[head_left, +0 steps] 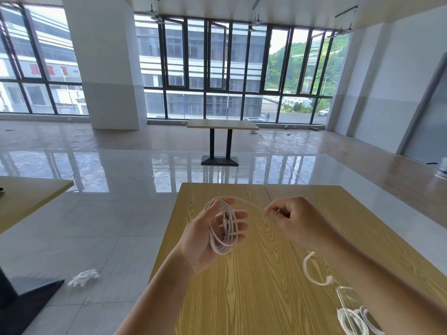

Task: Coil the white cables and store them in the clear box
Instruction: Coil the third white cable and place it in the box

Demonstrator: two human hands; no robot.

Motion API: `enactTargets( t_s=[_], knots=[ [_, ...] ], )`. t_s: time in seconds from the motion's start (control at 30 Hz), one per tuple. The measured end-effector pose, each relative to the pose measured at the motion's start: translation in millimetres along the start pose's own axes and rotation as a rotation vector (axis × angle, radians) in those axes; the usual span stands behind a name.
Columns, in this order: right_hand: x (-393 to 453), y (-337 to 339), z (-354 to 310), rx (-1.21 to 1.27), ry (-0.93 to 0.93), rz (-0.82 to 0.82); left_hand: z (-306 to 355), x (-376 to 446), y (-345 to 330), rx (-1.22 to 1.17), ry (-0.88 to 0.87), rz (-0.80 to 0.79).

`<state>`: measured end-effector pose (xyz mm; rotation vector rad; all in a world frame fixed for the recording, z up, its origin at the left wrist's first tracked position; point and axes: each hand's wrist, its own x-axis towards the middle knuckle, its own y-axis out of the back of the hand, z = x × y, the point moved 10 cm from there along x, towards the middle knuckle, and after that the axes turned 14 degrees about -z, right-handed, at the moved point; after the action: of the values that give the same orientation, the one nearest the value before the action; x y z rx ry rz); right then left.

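Note:
My left hand [212, 234] is raised above the wooden table [254, 286], palm up, with a white cable [223, 232] looped in several turns around its fingers. My right hand [294, 220] pinches the free end of the same cable, which stretches taut from the coil to its fingertips. Under my right forearm lies a loose white cable [312, 272] on the table. The clear box [348, 308] stands at the lower right with coiled white cables [350, 321] inside, partly hidden by my right arm.
A second wooden table [31, 197] juts in at the left over a black base. A crumpled white glove [83, 278] lies on the tiled floor. Another table [222, 124] stands far off by the windows.

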<state>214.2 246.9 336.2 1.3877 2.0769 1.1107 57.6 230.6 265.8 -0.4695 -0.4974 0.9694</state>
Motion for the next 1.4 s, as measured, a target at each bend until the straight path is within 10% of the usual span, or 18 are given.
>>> enactTargets(
  t_s=[0.6, 0.8, 1.0, 1.4],
  knots=[
    [-6.4, -62.8, -26.7, -0.086, 0.05, -0.301, 11.4, 5.3, 35.1, -0.156, -0.238, 0.307],
    [-21.8, -65.5, -43.2, -0.104, 0.109, -0.452, 25.3, -11.5, 83.8, 0.362, -0.092, 0.572],
    [-23.0, -51.0, -64.6, -0.109, 0.178, -0.426, 13.0, -3.9, 44.2, 0.748, 0.058, 0.34],
    [-7.2, -2.0, -48.4, 0.044, 0.14, -0.021, -48.6, -3.3, -16.4, 0.23, 0.33, -0.007]
  ],
)
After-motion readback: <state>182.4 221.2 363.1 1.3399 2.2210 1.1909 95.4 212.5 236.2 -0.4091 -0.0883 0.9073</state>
